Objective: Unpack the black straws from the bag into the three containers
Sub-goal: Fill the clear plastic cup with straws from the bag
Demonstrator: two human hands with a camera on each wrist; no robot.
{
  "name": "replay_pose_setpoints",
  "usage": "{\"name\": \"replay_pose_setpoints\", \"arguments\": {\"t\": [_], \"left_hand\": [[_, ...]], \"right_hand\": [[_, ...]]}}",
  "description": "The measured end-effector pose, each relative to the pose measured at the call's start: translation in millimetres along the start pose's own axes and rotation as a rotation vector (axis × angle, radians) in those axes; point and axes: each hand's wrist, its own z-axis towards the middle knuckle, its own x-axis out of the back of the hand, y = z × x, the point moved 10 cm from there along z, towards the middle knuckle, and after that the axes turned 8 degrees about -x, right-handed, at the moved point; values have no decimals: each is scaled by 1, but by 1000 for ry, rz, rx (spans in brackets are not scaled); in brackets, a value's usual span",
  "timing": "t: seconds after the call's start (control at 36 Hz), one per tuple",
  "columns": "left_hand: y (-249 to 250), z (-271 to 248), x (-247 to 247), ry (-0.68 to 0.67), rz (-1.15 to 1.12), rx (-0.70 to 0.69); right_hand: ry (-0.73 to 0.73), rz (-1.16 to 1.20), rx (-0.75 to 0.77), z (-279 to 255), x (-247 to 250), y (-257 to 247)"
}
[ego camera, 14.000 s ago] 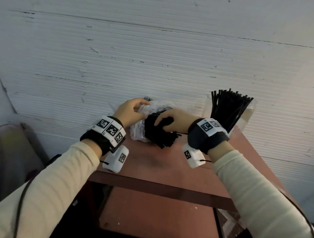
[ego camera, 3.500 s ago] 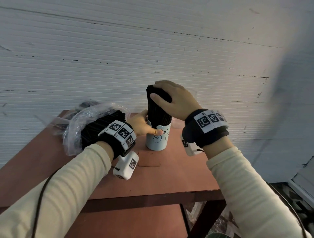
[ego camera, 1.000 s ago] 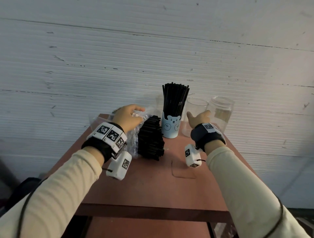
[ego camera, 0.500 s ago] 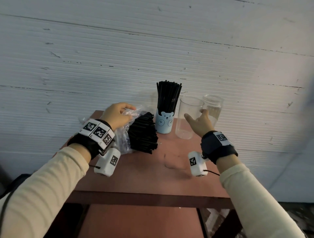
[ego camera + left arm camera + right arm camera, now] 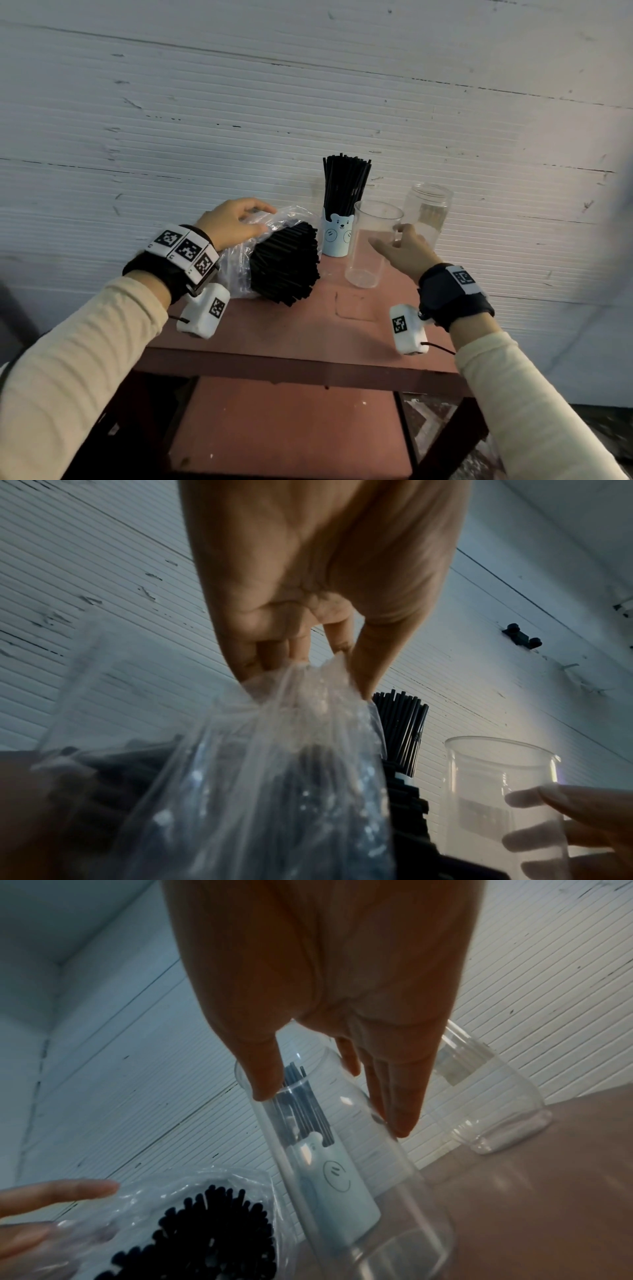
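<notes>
The left hand [image 5: 233, 222] pinches the clear bag [image 5: 239, 267] of black straws [image 5: 284, 263]. The right hand [image 5: 406, 251] wraps round the tall clear cup [image 5: 371, 246] on the counter [image 5: 308, 325].

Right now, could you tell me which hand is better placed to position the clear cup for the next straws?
Right. The right hand already grips the clear cup, while the left hand pinches the plastic bag.

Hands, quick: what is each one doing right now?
Left hand: pinches the top of the clear plastic bag of black straws.
Right hand: grips the tall clear plastic cup, thumb one side, fingers the other.
</notes>
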Motion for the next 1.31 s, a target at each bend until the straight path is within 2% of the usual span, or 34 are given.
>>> {"name": "replay_pose_setpoints", "arguments": {"t": [0.14, 0.22, 0.28, 0.33, 0.42, 0.47, 0.53, 0.61, 0.69, 0.83, 0.94, 1.14, 1.31], "left_hand": [[-1, -6, -10, -87, 4, -69], [-4, -8, -7, -89, 62, -95], [-9, -9, -2, -71, 91, -77], [-11, -9, 4, -45, 122, -67], [-16, -7, 10, 1, 97, -60], [-16, -5, 15, 46, 76, -53], [-17, -5, 20, 89, 75, -61], [-14, -6, 26, 165, 25, -97], [-16, -5, 33, 250, -38, -79], [-13, 0, 42, 323, -41, -80], [-11, 5, 47, 322, -33, -96], [-20, 8, 49, 293, -3, -76], [-23, 6, 47, 292, 7, -86]], "right_hand": [[5, 9, 8, -1, 2, -1], [119, 41, 103, -6, 14, -14], [291, -26, 237, -17, 29, -33], [433, -66, 438, -38, 39, -61], [514, -127, 698, -62, 30, -99], [422, -141, 794, -66, 7, -121], [257, -173, 844, -66, -27, -139], [13, -296, 806, -57, -85, -153], [-103, -482, 754, -47, -132, -161], [-153, -748, 615, -24, -173, -157], [-184, -716, 588, -15, -180, -156], [-288, -707, 656, -19, -189, -151], [-250, -602, 675, -19, -179, -158]]}}
